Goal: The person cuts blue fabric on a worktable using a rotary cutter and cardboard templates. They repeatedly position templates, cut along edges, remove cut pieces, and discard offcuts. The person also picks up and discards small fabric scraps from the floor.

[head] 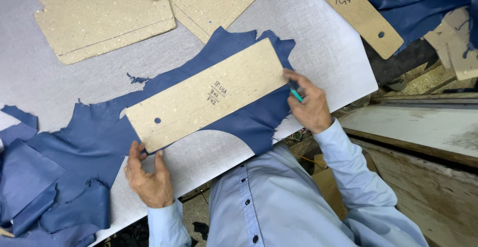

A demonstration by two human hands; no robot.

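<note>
A long tan cardboard pattern [199, 97] with a punched hole lies across a piece of blue leather [249, 122] on the grey work surface [323, 43]. My left hand [148, 177] presses its fingertips on the pattern's near left end, pinning it down. My right hand [311, 105] holds a teal pen [296, 94], with the tip at the pattern's right end.
Several other cardboard patterns [99, 23] [361, 13] lie at the back of the surface. Blue leather scraps [45, 187] pile at the left and more blue leather [418, 3] at the back right. A worn wooden bench [423, 127] stands to the right.
</note>
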